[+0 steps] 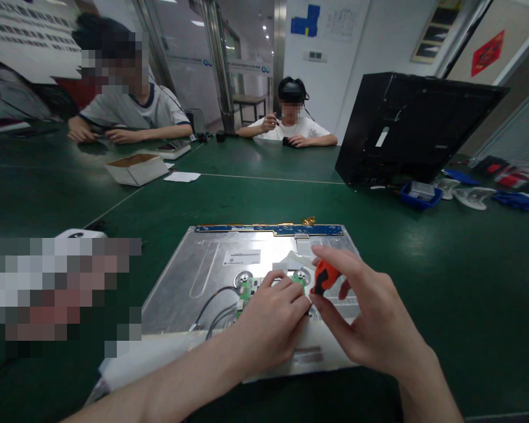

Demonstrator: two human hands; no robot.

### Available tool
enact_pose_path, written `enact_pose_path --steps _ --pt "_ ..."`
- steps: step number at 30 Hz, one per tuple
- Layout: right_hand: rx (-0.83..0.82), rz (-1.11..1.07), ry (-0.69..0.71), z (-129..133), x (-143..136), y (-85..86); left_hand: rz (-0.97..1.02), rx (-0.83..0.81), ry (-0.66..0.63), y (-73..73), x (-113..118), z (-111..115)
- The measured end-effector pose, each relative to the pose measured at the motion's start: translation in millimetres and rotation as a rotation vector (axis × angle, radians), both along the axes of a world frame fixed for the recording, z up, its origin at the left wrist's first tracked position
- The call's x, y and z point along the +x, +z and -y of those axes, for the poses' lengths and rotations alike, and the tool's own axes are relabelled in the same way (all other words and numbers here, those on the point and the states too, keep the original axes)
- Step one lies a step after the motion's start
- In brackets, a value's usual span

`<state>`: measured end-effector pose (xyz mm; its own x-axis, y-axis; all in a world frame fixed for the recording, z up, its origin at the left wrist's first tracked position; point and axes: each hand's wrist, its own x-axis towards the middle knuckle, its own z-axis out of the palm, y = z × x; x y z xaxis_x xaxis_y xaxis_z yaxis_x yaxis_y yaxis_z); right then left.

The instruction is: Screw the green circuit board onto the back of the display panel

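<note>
A metal-backed display panel (211,252) lies flat before me, with a blue circuit strip (238,230) along its far edge. On its middle sits a small green circuit board (249,286), partly covered by my left hand (273,320). That hand is closed, its fingers curled down at the board's right side; whatever is under the fingertips is hidden. My right hand (370,311) grips an orange and black screwdriver (326,276) by its handle, thumb and fingers around it. The screwdriver's lower end points toward my left fingertips. Black cables (216,299) run from the board's left side.
A large black monitor-like casing (392,129) stands at the right, beside a blue tray (421,194) of small parts. An open white box (136,168) and paper (182,176) lie at the far left. Two people (132,111) sit across the green table (255,200).
</note>
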<state>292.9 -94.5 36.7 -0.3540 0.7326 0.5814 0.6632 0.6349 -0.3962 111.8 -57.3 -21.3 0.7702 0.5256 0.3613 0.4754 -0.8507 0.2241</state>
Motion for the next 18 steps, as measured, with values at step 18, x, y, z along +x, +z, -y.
enact_pose_path --steps 18 --pt "0.008 -0.008 -0.009 1.1 0.4 -0.1 0.004 0.0 0.002 1.1 0.1 0.3"
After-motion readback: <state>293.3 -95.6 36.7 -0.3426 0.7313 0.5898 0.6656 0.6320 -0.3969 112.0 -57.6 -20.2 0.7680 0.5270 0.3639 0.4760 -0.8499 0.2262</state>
